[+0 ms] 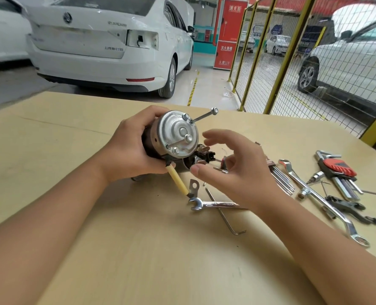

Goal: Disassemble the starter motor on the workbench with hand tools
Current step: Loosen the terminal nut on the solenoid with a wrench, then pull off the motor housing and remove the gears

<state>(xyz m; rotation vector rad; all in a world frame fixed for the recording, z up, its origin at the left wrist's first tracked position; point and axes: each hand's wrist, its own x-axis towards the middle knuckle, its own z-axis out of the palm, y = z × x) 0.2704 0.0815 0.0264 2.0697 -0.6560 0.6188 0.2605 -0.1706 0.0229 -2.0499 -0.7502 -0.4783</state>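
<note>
The fingers [148, 115] of the left hand [129, 148] curl round the dark body of the starter motor [171, 139], thumb at its near underside, holding it tilted with the silver end cap [179, 134] turned up toward the camera, over the far middle of the counter [138, 249]. The fingers [217, 137] of the right hand [233, 170] are spread and loosely bent, gripping nothing, poised just to the right of the end cap and apart from it. Two long through bolts stand out of the cap: one through bolt [203, 116] juts far out toward the upper right, the other through bolt [179, 143] lies across the cap's face with its head near the centre. A yellow-sleeved lead [177, 178] runs down from the motor to a flat metal terminal lug [194, 187] that rests on the counter. Just beside the lug lies a combination wrench [211, 204], partly hidden under the right wrist, and a single hex key [223, 213] crosses beneath it. Farther right are a set of hex keys [281, 178], a long ring spanner [323, 203], a red-holdered hex key set [338, 172] and dark pliers [347, 205]. Beyond the counter stand a white sedan [107, 47], a red fire cabinet [228, 34] and a yellow mesh fence [292, 53].
</note>
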